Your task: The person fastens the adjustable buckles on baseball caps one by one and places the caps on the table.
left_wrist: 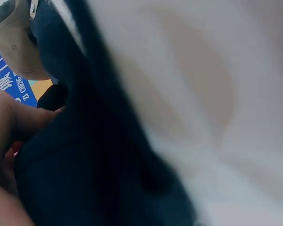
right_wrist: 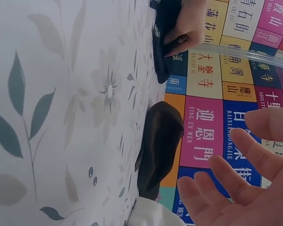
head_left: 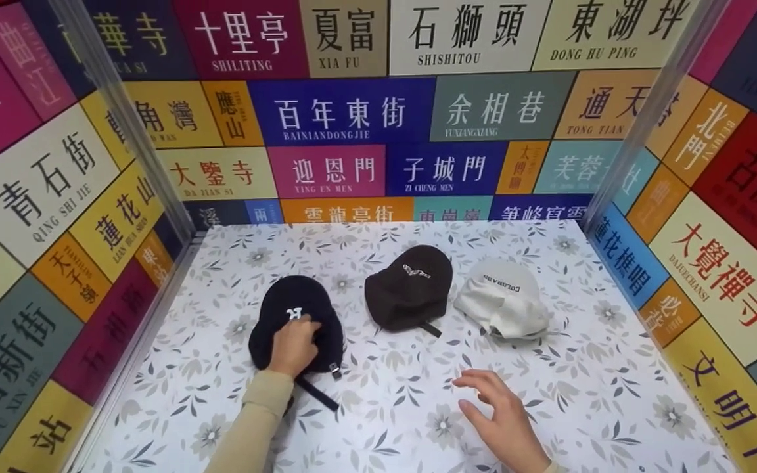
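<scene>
The dark blue cap [head_left: 296, 293] is on the left part of the table [head_left: 378, 420], nearer to the left wall [head_left: 50, 217] than the two other caps. This wall is covered with coloured signs in Chinese characters. A light brown sleeve [head_left: 247, 420] enters from the near side, and from it extends the left hand [head_left: 294, 345], which lies on the dark blue cap, just below its white letter [head_left: 294, 313]. The grip of this hand is narrow: in the left wrist view it pinches the dark cloth, and one fingertip is partly hidden in a fold. On the near side of this cap, a dark strap [head_left: 319, 394] sticks out, with a small buckle [head_left: 335, 369] beside it.

More to the right, a dark brown cap [head_left: 409, 292] sits well apart from the dark blue one, with a small white mark [head_left: 416, 270] on it. Behind it stands the back wall [head_left: 342, 108], also full of coloured signs. Just beside the dark brown cap is a white cap [head_left: 503, 303] with wrinkled cloth and dark lettering; whether these two touch, I cannot tell. Nearer than the white cap, and apart from it, is the right hand [head_left: 500, 420]. Its grip is wide: the thumb stands away from the slightly bent fingers. At the far right, the right wall [head_left: 713, 263] carries similar signs.
</scene>
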Tool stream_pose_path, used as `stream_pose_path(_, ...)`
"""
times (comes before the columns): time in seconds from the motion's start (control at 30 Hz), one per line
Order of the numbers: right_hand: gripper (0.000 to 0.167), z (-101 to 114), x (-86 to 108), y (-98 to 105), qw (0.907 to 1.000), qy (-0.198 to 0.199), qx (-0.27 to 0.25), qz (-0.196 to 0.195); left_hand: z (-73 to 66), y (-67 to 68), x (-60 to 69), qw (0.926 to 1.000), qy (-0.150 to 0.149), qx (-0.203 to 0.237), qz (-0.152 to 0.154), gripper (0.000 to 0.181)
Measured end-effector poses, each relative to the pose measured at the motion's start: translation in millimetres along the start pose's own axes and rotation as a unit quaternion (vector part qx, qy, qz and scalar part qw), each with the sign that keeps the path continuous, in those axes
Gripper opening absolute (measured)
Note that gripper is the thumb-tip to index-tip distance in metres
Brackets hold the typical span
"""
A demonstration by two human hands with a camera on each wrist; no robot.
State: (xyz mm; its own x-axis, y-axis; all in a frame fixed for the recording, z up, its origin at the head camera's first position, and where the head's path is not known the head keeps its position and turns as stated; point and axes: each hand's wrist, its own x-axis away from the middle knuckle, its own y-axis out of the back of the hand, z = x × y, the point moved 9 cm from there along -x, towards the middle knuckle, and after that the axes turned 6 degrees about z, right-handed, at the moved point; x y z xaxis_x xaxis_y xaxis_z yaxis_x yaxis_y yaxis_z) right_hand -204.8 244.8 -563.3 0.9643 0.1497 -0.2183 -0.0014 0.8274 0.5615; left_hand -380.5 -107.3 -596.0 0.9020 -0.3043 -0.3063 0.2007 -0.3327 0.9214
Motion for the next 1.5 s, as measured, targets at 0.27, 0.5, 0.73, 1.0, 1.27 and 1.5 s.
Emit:
stream_pose_path(0.27, 0.034, 0.7, -5.0, 5.0, 0.9999, 0.003, 0.007, -0.013, 7.3, 48.0, -34.0, 0.9992, 0.015, -0.012, -0.036, 0.043)
stream_pose_path(0.5, 0.037, -5.3, -1.8, 7.5, 0.9996, -0.012, 0.010, -0.022, 0.4, 95.3, -55.4, 0.9957, 0.018, -0.008, -0.091, 0.037)
stream_pose_path(0.73, 0.038, -7.6, 2.0, 2.3, 0.9998, -0.014, 0.009, -0.010, -7.3, 133.6, -63.3, 0.9894, 0.013, -0.015, -0.144, 0.032)
stream_pose_path(1.0, 0.035, -8.7, 0.9, 4.0, 0.9997, -0.022, 0.002, -0.011, -23.4, 184.3, -68.3, 0.9753, -0.008, -0.007, -0.221, 0.031)
stream_pose_path(1.27, 0.027, -8.5, 1.9, 2.7, 0.9995, -0.031, -0.003, 0.001, -67.7, 225.4, -66.1, 0.9566, -0.052, 0.020, -0.286, 0.031)
stream_pose_path(1.5, 0.028, -7.6, 6.3, 2.2, 0.9993, -0.035, -0.011, -0.013, -125.5, 238.6, -48.4, 0.9525, -0.102, 0.083, -0.275, 0.025)
